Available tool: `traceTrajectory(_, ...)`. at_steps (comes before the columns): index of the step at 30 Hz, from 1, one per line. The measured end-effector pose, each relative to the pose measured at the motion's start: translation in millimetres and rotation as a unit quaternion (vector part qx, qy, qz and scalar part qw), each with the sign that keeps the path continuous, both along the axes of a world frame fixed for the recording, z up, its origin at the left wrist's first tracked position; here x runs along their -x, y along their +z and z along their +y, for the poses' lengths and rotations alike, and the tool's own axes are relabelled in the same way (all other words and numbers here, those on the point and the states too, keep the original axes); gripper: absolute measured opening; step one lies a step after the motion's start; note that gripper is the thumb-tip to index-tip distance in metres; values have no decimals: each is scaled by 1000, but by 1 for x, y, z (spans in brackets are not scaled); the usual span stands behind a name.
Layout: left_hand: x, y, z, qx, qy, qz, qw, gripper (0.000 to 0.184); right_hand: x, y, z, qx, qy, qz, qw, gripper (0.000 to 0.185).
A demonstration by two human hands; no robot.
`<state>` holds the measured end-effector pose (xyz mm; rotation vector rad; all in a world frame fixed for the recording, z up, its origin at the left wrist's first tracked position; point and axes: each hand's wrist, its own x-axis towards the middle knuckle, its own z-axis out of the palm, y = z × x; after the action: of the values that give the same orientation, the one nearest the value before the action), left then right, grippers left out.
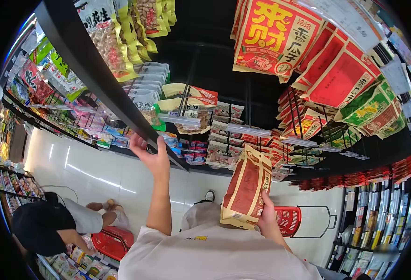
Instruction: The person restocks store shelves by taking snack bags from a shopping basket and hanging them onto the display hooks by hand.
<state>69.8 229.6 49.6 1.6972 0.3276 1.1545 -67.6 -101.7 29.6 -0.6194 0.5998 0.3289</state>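
Grasping a red-brown packet (243, 189) in my right hand (267, 214); left hand (153, 158) empty, fingers parted at the black post (91, 60) — red basket (288, 220) rightward — hanging bag (273, 44) reads "香瓜子".

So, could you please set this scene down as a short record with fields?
right hand: holding a red-and-tan bag
left hand: thumb and fingers apart beside the black post, contact unclear
snack bags: hanging in rows, several colours
other person: at the picture's lower left, near a red basket
second basket: red, beyond the right hand
floor: pale, shiny
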Motion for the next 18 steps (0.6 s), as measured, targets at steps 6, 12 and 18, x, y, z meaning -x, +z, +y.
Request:
traceTrajectory(6, -22, -17, 1, 84, -87, -72, 990, 56, 2, -3, -7, -35, 4, -21, 999, 50)
traceTrajectory(12, -36, -18, 15, 76, -18, 5, 997, 26, 14, 2, -2, -80, -8, -17, 997, 48)
traceTrajectory(18, -44, -43, 28, 79, -10, 17, 997, 31, 31, 8, -11, -124, -26, 0, 992, 47)
